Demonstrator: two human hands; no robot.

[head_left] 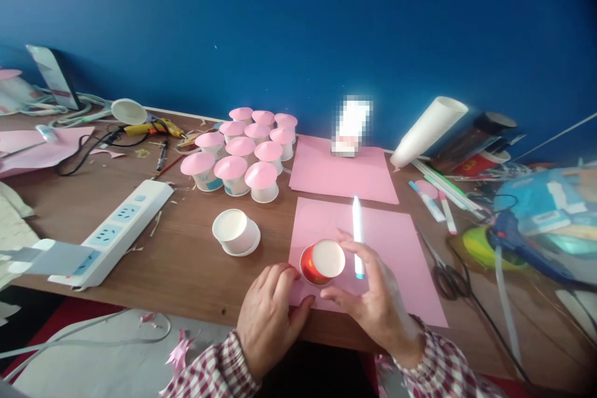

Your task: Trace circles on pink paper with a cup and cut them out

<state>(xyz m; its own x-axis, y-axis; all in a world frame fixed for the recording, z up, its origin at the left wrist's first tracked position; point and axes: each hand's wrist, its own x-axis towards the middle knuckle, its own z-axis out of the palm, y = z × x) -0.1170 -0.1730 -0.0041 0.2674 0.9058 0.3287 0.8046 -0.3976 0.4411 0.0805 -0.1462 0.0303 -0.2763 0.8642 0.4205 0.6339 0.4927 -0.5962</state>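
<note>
A red paper cup (310,264) stands upside down on a sheet of pink paper (396,230), its pale base facing up. On its left, my left hand (275,308) rests at the paper's edge with the fingers loosely bent and the thumb apart; its fingertips are close to the cup's rim. My right hand (375,292) is open on the cup's other side, thumb and fingers spread with a gap to the cup. Beside that hand a white marker (357,230) with a blue end lies on the paper. An upturned white paper cup (236,233) stands further left.
Several cups with pink cone tops (231,169) stand at the back. Behind the sheet lies more pink paper (340,177) with a blurred bright device (352,127). Scissors (450,280) and a blue glue gun (517,242) lie right, a power strip (116,230) left.
</note>
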